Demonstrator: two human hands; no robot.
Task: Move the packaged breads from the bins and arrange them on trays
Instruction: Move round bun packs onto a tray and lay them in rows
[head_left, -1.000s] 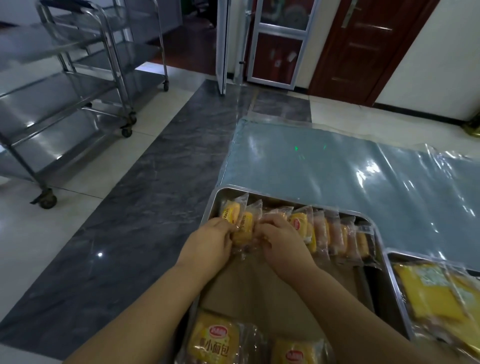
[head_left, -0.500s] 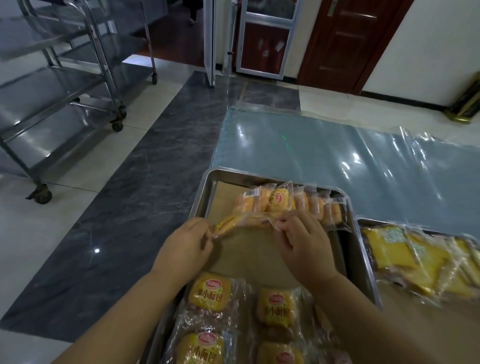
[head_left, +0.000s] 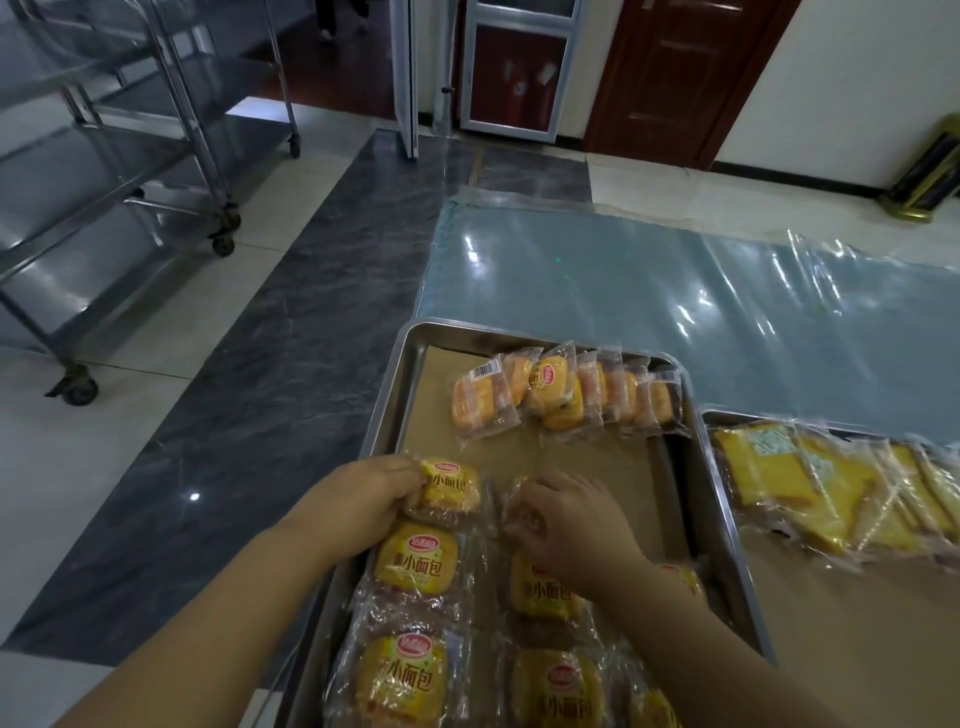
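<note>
On the tray (head_left: 393, 400), left hand (head_left: 363, 499) grips a label-up bread pack (head_left: 453, 487).

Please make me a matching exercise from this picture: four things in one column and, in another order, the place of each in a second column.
1. left hand
2. standing row of packets
3. second tray
4. steel trolley

a. at the far left of the view
b. right of the near tray
c. at the far end of the near tray
d. gripping a labelled packet at the near tray's left side

Pairs: 1-d, 2-c, 3-b, 4-a
</note>
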